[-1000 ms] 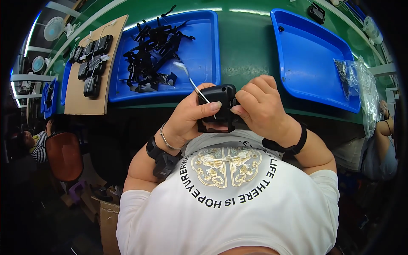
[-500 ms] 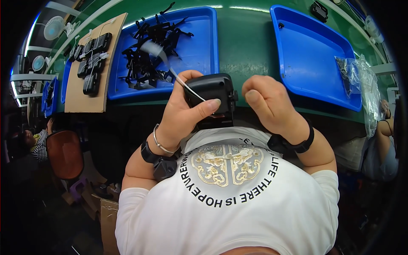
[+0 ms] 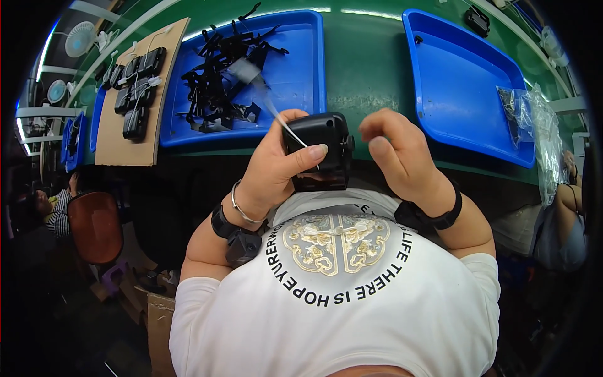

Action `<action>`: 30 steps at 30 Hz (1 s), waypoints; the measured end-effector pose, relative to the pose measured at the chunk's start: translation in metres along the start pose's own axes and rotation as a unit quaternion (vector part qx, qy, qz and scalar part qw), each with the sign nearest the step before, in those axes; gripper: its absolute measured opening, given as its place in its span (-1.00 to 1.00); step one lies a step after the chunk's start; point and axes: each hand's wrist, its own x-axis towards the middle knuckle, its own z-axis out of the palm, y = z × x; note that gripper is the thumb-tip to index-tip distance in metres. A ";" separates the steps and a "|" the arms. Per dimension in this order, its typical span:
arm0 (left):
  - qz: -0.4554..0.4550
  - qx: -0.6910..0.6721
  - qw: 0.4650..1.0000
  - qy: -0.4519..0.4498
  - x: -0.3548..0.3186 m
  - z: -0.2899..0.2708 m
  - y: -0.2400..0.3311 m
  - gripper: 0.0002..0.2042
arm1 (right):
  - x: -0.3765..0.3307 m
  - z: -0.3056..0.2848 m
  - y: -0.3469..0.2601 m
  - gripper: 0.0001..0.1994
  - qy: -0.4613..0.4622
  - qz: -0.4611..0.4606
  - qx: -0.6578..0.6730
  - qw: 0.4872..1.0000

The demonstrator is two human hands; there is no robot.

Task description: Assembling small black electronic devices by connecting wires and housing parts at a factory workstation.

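My left hand (image 3: 276, 154) grips a black box-shaped device (image 3: 323, 132) in front of my chest, its thumb across the near face. A thin white cable (image 3: 274, 110) runs from under that thumb up toward the left, ending in a blurred pale plug (image 3: 245, 71). On the device's right side sits a black knob (image 3: 349, 143), and a black bracket (image 3: 323, 182) shows along its lower edge. Just right of the knob, my right hand (image 3: 402, 151) hovers with curled fingers, thumb apart from them. Nothing shows between those fingers, and they do not touch the device.
A blue tray (image 3: 292, 94) at the left holds a pile of black brackets (image 3: 220, 81). Left of it, several black devices with cables lie on a cardboard sheet (image 3: 141, 151). Another blue tray (image 3: 461, 81) stands at the right, with clear plastic bags (image 3: 543, 132) at its edge.
The device has shifted slightly right and tilted in my left hand. The cable's plug has swung right. My right hand has loosened, its thumb and fingers parting a little beside the knob.
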 end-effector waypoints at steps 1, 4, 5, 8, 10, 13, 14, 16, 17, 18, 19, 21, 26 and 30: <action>0.034 0.035 0.999 0.017 0.001 0.000 -0.001 -0.52 | -0.002 0.000 0.002 -0.79 -0.055 0.049 -0.025 0.997; 0.072 0.104 0.992 0.010 0.001 -0.007 -0.005 -0.53 | -0.003 0.002 0.002 -0.78 -0.086 0.066 -0.036 0.993; 0.091 0.138 0.986 0.008 0.001 -0.008 -0.006 -0.53 | -0.002 0.004 0.002 -0.79 -0.062 0.034 -0.021 0.997; 0.058 0.083 0.995 0.016 0.000 -0.004 -0.004 -0.53 | -0.002 0.003 -0.001 -0.80 -0.031 0.030 0.033 0.999; 0.041 0.055 0.997 0.020 0.000 -0.004 -0.005 -0.53 | -0.001 -0.001 -0.004 -0.80 -0.014 0.087 0.109 0.990; 0.068 0.067 0.995 0.024 0.002 -0.006 -0.009 -0.52 | 0.001 -0.001 -0.006 -0.79 -0.135 0.205 0.040 0.969; 0.068 0.067 0.995 0.024 0.002 -0.006 -0.010 -0.52 | 0.001 -0.001 -0.006 -0.78 -0.194 0.262 0.004 0.945; 0.068 0.071 0.995 0.019 0.002 -0.008 -0.010 -0.51 | -0.001 0.003 0.001 -0.78 -0.135 0.166 0.019 0.977; 0.067 0.073 0.995 0.017 0.002 -0.008 -0.010 -0.51 | -0.002 0.006 0.006 -0.78 -0.075 0.068 0.033 0.994; 0.067 0.073 0.995 0.017 0.002 -0.008 -0.009 -0.51 | -0.003 0.007 0.008 -0.78 -0.013 -0.032 0.047 0.998; 0.062 0.071 0.995 0.020 0.001 -0.006 -0.008 -0.51 | -0.004 0.005 0.007 -0.78 -0.012 -0.032 0.047 0.998; 0.052 0.067 0.996 0.028 0.001 -0.004 -0.006 -0.51 | -0.007 0.000 0.000 -0.79 -0.034 0.140 0.105 0.984; 0.062 0.107 0.992 0.020 0.004 -0.008 -0.009 -0.50 | -0.007 -0.001 0.000 -0.79 -0.122 0.167 0.015 0.978; 0.070 0.081 0.994 0.024 0.004 -0.005 -0.008 -0.51 | -0.008 0.002 -0.001 -0.80 -0.036 0.126 0.113 0.985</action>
